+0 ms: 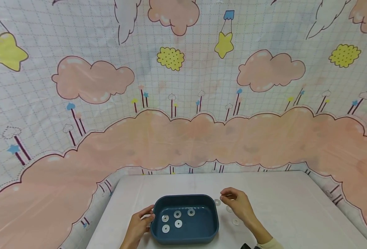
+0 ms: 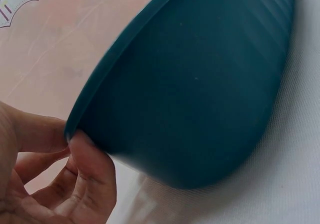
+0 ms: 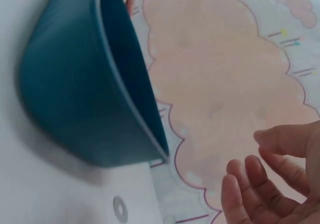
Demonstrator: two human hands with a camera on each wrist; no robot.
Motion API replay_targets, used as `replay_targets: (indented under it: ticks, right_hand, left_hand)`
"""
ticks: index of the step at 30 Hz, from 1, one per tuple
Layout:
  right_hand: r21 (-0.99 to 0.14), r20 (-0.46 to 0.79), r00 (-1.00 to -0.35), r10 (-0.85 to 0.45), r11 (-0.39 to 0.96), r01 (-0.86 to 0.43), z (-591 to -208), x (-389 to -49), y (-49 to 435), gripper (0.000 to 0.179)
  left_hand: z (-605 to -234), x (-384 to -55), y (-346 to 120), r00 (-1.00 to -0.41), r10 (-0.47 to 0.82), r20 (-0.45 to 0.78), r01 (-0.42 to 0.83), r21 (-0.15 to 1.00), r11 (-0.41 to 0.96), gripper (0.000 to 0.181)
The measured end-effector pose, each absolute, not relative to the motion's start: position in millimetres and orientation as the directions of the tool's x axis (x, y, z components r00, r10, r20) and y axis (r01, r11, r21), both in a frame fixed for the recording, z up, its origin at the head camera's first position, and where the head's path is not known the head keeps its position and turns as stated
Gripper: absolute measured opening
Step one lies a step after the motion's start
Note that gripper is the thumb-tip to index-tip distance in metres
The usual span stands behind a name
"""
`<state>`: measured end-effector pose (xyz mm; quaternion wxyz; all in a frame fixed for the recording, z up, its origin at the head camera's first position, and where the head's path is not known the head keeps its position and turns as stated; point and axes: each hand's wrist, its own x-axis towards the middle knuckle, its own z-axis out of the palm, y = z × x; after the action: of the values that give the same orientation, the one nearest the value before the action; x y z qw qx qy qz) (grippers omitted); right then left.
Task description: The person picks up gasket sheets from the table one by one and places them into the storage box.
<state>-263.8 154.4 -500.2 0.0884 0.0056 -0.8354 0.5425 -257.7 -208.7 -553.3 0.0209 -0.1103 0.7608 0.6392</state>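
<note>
My left hand (image 1: pixel 137 224) grips the left end of a dark blue plastic bin (image 1: pixel 183 238). In the left wrist view, thumb and fingers (image 2: pixel 92 159) pinch the bin's rim (image 2: pixel 102 71). Several flat metal washers (image 1: pixel 178 223) lie spread on the bin's floor, mostly toward its left side. My right hand (image 1: pixel 240 206) hovers past the bin's right end, its fingers loosely bent and nothing visible between them. Near that hand on the table lie three more washers; one washer (image 1: pixel 217 202) is close to the bin's back right corner. The right wrist view also shows a washer (image 3: pixel 120 209) beside the bin.
The bin stands on a table with a white cover (image 1: pixel 295 204). A patterned curtain (image 1: pixel 186 141) with clouds and stars hangs behind the table and along its sides. A small black object (image 1: pixel 246 246) shows at the bottom edge by the right sleeve (image 1: pixel 271 244).
</note>
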Motion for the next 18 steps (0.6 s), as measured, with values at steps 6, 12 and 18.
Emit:
replay_targets:
  ticks: [6,12,18]
  right_hand:
    - [-0.87,0.204,-0.975,0.092,0.473,-0.138,-506,-265,165,0.01]
    - [-0.844,0.23,-0.969,0.085,0.513,-0.155,-513,-267,181,0.014]
    - [-0.826,0.212,-0.972,0.098,0.55,-0.125,-519,-269,192,0.018]
  left_hand:
    - [-553,-257,-209,-0.977,-0.136,-0.163,-0.183,0.971,0.156,0.047]
    - [-554,-256,-209,-0.977,-0.132,-0.164,-0.184,0.97,0.157,0.047]
    - [-553,-255,-209,-0.977,-0.133,-0.169,-0.19,0.968,0.166,0.046]
